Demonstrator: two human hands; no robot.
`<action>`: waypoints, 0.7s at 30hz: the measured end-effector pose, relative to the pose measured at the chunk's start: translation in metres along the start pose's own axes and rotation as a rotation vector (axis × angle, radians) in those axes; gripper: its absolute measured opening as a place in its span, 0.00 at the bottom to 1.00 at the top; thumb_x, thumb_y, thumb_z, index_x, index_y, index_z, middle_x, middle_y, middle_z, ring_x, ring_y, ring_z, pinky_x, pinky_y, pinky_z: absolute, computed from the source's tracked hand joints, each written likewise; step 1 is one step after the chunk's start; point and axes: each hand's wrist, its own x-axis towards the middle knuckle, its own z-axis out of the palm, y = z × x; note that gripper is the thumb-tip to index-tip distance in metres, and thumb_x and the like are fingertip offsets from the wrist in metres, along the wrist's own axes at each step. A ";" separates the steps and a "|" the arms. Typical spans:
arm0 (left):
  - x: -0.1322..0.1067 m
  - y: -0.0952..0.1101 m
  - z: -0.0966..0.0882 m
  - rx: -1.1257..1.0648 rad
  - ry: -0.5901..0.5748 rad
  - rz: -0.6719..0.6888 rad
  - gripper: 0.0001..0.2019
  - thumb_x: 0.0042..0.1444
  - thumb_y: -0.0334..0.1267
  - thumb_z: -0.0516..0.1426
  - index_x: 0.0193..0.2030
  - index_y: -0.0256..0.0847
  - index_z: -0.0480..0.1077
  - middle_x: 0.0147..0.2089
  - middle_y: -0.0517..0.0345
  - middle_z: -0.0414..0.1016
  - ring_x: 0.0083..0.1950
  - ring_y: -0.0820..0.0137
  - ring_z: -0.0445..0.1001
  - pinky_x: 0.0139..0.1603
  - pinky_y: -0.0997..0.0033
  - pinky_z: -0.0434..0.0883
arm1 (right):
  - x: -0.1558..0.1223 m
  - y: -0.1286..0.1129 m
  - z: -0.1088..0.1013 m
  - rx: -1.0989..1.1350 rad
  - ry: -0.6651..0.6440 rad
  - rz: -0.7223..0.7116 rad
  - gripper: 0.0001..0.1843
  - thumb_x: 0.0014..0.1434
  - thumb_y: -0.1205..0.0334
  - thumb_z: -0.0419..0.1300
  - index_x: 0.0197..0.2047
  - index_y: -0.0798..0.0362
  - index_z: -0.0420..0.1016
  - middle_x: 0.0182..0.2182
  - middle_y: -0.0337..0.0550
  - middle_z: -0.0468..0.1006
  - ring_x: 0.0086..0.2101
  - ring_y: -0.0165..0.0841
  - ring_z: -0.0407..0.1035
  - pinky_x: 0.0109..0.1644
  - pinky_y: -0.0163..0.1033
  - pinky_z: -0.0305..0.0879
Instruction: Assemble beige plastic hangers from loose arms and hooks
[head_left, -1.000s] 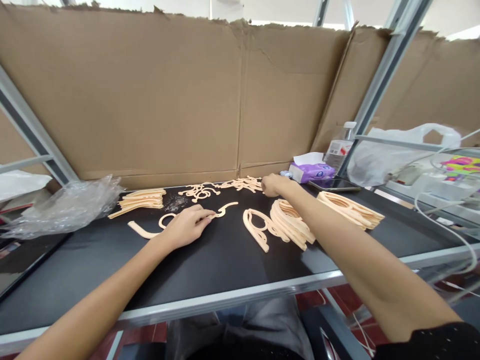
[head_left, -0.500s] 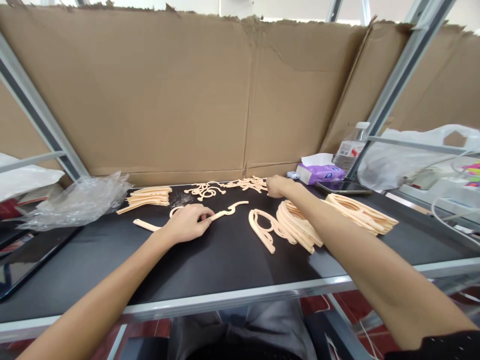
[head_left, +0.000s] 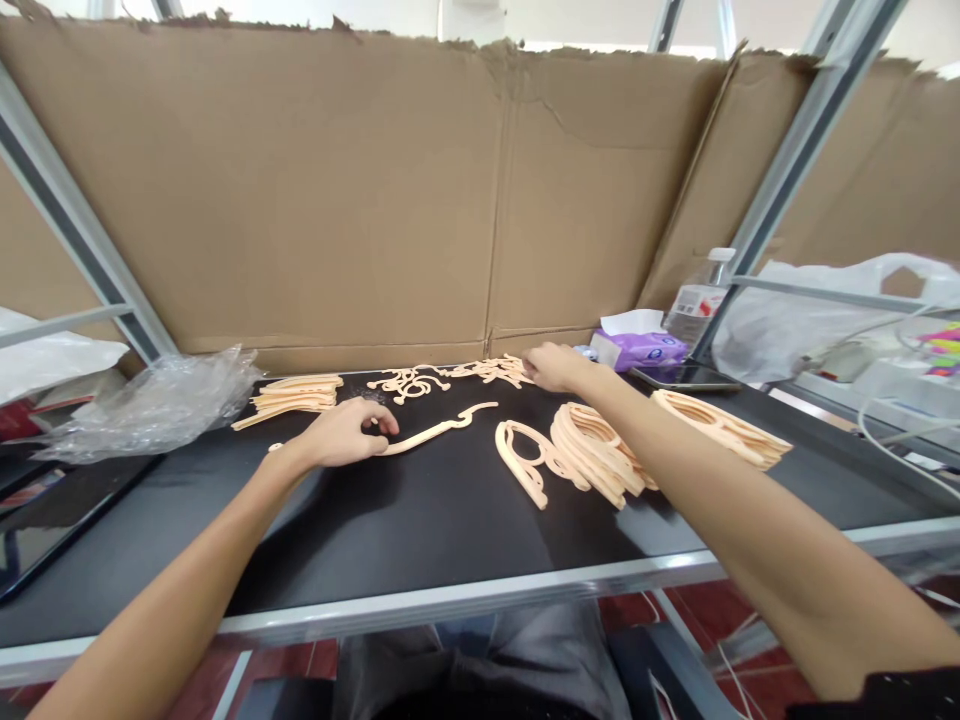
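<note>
My left hand point(head_left: 346, 432) hovers over a peach plastic folding-hanger piece point(head_left: 424, 436) lying on the dark tabletop. Its fingers are curved with the thumb apart, and nothing shows between them; the hand covers part of the piece. A small hook is joined at the piece's right end. My right hand point(head_left: 553, 367) is at the right side of a loose pile of peach plastic hooks point(head_left: 495, 370), fingers curled down; whatever they pinch is hidden. Nearer me, folded hangers point(head_left: 592, 450) lean together, with one point(head_left: 521, 465) at their left.
Straight hanger arms point(head_left: 296, 398) are stacked at the left beside crumpled clear plastic point(head_left: 161, 400). More folded hangers point(head_left: 724, 425) lie at the right. A purple tissue pack point(head_left: 641, 348), a phone point(head_left: 686, 377) and a bottle point(head_left: 694, 305) stand behind my right forearm. Cardboard point(head_left: 337, 200) walls the back.
My left hand has slid left along the hanger piece and loosened its pinch near the hook. My right hand stays at the hook pile, shifted only slightly.
</note>
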 end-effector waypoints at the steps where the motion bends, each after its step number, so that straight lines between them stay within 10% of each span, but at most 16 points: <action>1: 0.000 -0.001 0.000 -0.019 -0.036 0.007 0.14 0.47 0.40 0.55 0.39 0.43 0.78 0.42 0.57 0.81 0.43 0.63 0.75 0.44 0.67 0.70 | 0.000 0.000 -0.002 0.001 0.037 -0.010 0.17 0.65 0.66 0.50 0.50 0.59 0.76 0.48 0.62 0.78 0.49 0.47 0.73 0.48 0.45 0.64; 6: 0.001 0.003 0.012 -0.087 -0.019 0.042 0.15 0.51 0.42 0.55 0.41 0.41 0.79 0.37 0.57 0.80 0.38 0.65 0.76 0.39 0.70 0.70 | 0.003 -0.009 -0.017 0.141 0.384 -0.124 0.16 0.67 0.62 0.49 0.47 0.58 0.74 0.44 0.61 0.78 0.44 0.45 0.73 0.47 0.46 0.64; 11: 0.006 0.005 0.024 -0.105 0.152 0.143 0.17 0.56 0.45 0.54 0.46 0.41 0.79 0.46 0.52 0.81 0.46 0.61 0.77 0.49 0.65 0.71 | -0.002 -0.056 -0.039 0.845 0.632 -0.179 0.07 0.62 0.61 0.57 0.36 0.55 0.72 0.32 0.45 0.79 0.34 0.33 0.72 0.44 0.40 0.66; 17: 0.006 0.010 0.015 -0.410 0.486 0.049 0.22 0.60 0.51 0.54 0.51 0.37 0.75 0.48 0.47 0.80 0.48 0.60 0.78 0.52 0.61 0.72 | -0.004 -0.131 -0.031 1.482 0.577 -0.215 0.06 0.58 0.61 0.61 0.32 0.53 0.70 0.28 0.40 0.79 0.31 0.31 0.75 0.43 0.40 0.70; 21: 0.007 0.012 0.013 -0.631 0.459 0.086 0.21 0.57 0.52 0.58 0.49 0.37 0.75 0.43 0.49 0.81 0.44 0.61 0.79 0.47 0.63 0.74 | -0.003 -0.168 -0.019 1.698 0.509 -0.129 0.05 0.58 0.62 0.61 0.31 0.53 0.70 0.27 0.39 0.79 0.32 0.31 0.76 0.44 0.39 0.71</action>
